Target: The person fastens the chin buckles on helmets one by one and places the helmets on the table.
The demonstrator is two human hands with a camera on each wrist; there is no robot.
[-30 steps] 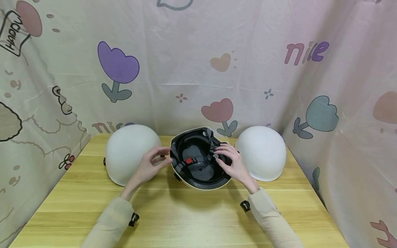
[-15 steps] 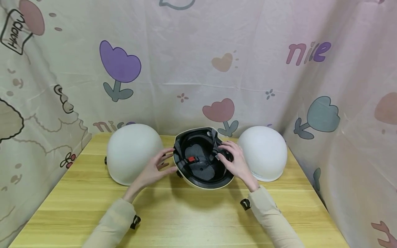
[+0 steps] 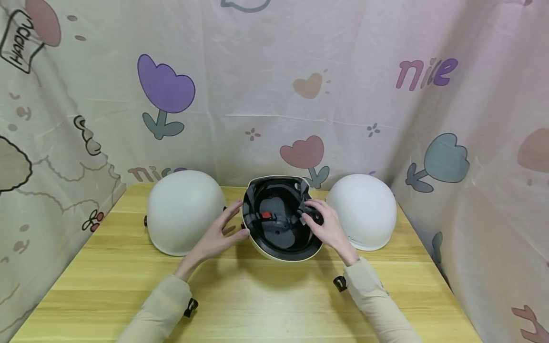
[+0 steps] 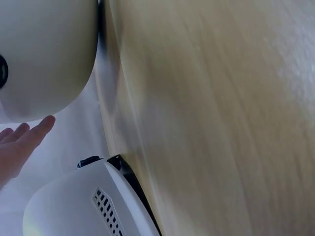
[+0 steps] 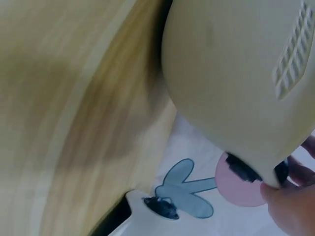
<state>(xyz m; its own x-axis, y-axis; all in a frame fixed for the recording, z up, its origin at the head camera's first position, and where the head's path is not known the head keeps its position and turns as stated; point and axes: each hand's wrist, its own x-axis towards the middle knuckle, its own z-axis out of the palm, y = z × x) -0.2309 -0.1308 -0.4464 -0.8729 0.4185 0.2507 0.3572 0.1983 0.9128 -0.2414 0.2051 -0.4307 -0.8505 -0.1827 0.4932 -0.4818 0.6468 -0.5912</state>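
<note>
1 upturned helmet (image 3: 280, 224), black lining showing, near the desk's (image 3: 261, 305) far edge, between 2 white helmets (image 3: 362, 212). Left hand (image 3: 216, 238): fingers spread, at its left side. Right hand (image 3: 327, 227): thumb and fingers pinching its right rim.

The table (image 3: 266, 309) bears one white helmet (image 3: 184, 205) just left of the left hand (image 3: 216, 238), another helmet (image 3: 364, 212) just right of the right hand (image 3: 328, 228), and an upturned helmet (image 3: 278, 250) between both.
</note>
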